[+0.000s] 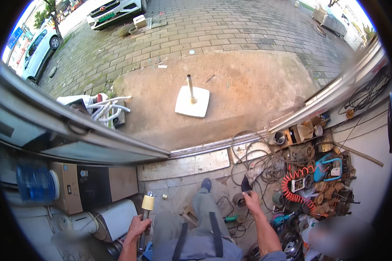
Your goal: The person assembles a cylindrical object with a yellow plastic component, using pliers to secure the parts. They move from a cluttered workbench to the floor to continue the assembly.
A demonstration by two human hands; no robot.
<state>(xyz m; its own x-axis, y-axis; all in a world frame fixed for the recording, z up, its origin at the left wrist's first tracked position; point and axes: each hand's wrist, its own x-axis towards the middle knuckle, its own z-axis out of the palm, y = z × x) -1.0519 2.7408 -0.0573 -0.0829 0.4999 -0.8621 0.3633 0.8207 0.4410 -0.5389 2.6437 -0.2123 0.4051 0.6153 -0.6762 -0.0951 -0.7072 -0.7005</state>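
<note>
My left hand (139,226), at the lower left, is closed around a metal rod-shaped piece (143,238). A pale yellow ribbed collar (147,202) sits at its upper end, with a shiny metal tip above. My right hand (251,202) is at the right of my legs. Its fingers are closed on the rim of a dark, short round tube (238,199). A black, blade-like flat piece (246,184) lies just beyond that hand. Between my legs and the right hand, a green-handled tool (231,218) with a cord rests on the floor.
Beyond the door sill (185,168), a white square base (193,107) with an upright metal pipe stands outside. At right are heaped tools, an orange coiled hose (287,187) and cables (265,158). Cardboard boxes (123,182) and a blue water bottle (32,182) stand left.
</note>
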